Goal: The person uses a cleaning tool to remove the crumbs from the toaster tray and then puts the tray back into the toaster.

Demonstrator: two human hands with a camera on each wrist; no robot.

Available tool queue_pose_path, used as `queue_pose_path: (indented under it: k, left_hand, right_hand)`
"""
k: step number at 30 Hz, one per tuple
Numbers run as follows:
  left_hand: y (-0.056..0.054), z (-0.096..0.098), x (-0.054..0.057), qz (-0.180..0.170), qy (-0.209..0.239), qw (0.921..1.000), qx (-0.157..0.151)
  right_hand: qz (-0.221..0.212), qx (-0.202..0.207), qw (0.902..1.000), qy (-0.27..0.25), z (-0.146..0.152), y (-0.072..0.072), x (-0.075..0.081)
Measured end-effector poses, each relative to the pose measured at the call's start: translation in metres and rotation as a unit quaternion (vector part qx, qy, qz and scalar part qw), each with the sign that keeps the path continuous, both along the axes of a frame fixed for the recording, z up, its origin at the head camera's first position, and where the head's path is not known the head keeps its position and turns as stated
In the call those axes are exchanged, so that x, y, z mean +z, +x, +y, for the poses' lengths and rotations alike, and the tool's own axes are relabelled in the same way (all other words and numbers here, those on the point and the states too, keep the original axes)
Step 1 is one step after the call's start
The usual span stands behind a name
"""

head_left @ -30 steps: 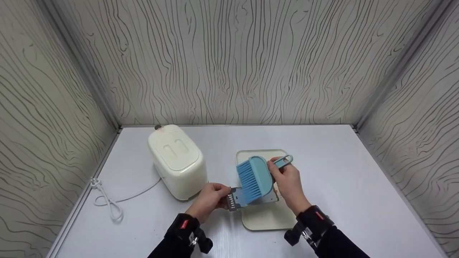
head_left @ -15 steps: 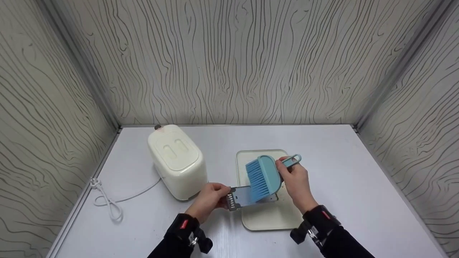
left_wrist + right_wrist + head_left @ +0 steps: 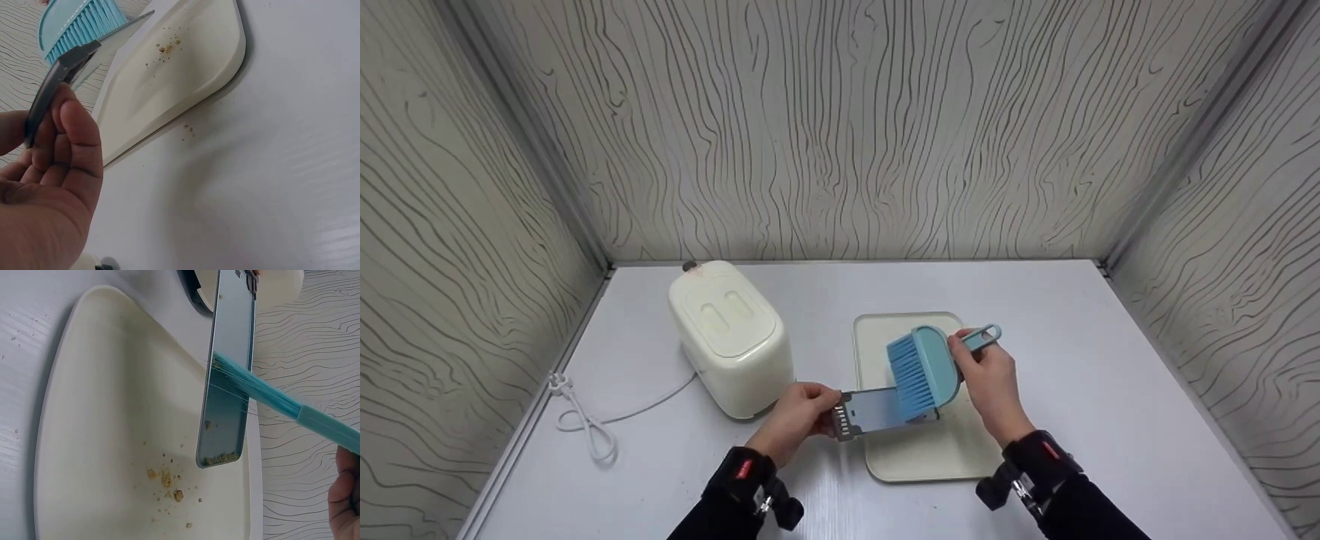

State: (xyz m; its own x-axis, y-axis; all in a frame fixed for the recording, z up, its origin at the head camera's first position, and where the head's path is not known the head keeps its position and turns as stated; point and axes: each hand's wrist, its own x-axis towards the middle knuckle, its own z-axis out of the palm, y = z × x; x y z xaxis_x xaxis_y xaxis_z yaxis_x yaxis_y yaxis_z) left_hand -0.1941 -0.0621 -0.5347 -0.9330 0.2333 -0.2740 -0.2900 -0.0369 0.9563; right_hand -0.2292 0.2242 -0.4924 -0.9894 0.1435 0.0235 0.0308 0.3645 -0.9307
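Note:
In the head view my left hand pinches the dark slotted end of a flat metal crumb tray. It is held above a cream serving tray. My right hand grips the handle of a light blue hand brush. The bristles touch the crumb tray's surface toward its right end. In the right wrist view, crumbs gather along the far lip of the crumb tray, and loose crumbs lie in the cream tray beneath. The brush hides part of the crumb tray.
A white toaster with a lid on top stands left of my left hand. Its cord and plug lie on the white table at far left. A few crumbs sit on the table beside the cream tray. Patterned panels enclose the back and sides.
My right hand has moved rightward with the brush, sweeping the bristles along the crumb tray toward its right end. The left hand and crumb tray have stayed nearly still.

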Motion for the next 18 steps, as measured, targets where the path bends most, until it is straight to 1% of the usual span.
queue_pose_path:
  k: [7, 18]
  left_hand:
    - [0.000, -0.001, -0.001, 0.002, 0.008, 1.0000, -0.001]
    - [-0.001, -0.003, -0.003, 0.004, 0.004, 1.0000, -0.001]
  right_hand:
    - [-0.012, -0.002, 0.9999, 0.010, 0.006, -0.001, 0.000]
    - [-0.011, -0.017, 0.9994, 0.027, 0.015, -0.003, -0.005]
